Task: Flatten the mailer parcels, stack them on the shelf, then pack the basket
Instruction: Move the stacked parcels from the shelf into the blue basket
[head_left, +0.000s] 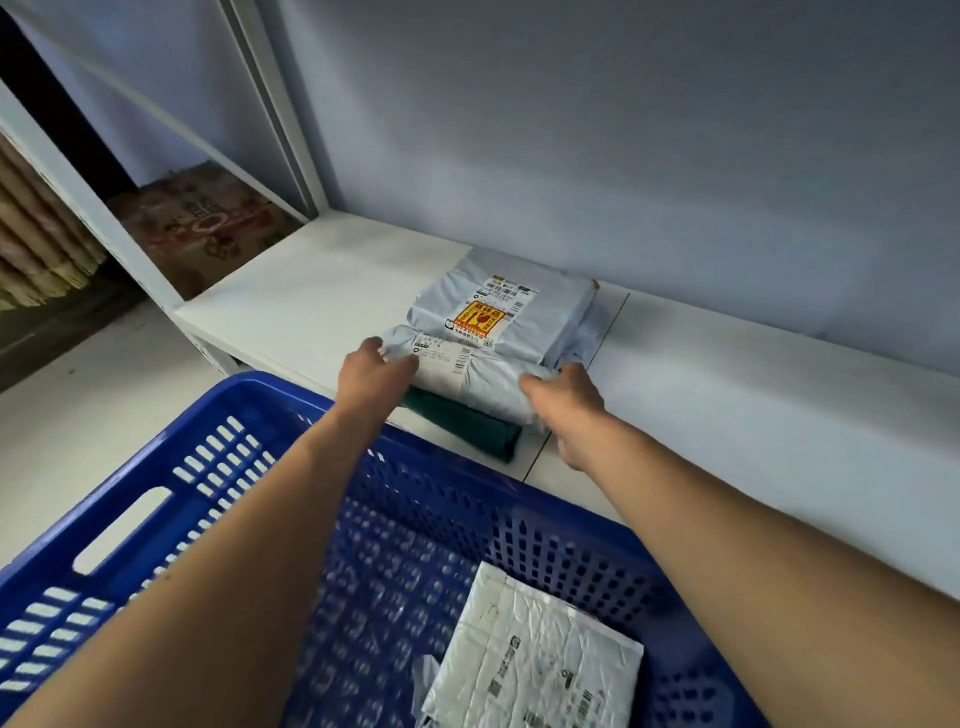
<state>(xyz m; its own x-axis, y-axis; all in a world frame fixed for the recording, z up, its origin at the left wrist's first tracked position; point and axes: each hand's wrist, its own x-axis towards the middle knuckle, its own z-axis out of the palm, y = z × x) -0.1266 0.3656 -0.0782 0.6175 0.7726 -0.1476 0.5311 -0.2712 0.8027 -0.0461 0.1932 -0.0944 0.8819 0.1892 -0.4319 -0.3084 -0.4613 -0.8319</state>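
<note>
Both hands reach over the far rim of the blue basket (156, 499) to a small pile of mailers on the white shelf (291, 296). The left hand (371, 376) cups the left end of the grey rolled mailer (478, 376), fingers curled onto it; the right hand (569, 410) closes round its right end — so the parcel is held at both ends, its long axis running left to right across the person, tipped a little down toward the right. Under it lies a dark green mailer (467, 426), poking out toward the shelf's front edge, and just behind it, touching, sits a flatter grey mailer with a yellow-and-red label (506, 312), close to the wall. Neither hand is clearly the nearer; the grip looks even. My guess is that the parcel is being pressed flat or squared onto the pile, though a lift toward the basket is as likely. There is bare shelf to the left and to the right, while the wall hems in the back and the basket rim stands just before the shelf's front edge. One white crinkled mailer (535, 660) already lies on the basket floor, at the near right, with open room beside it.
</note>
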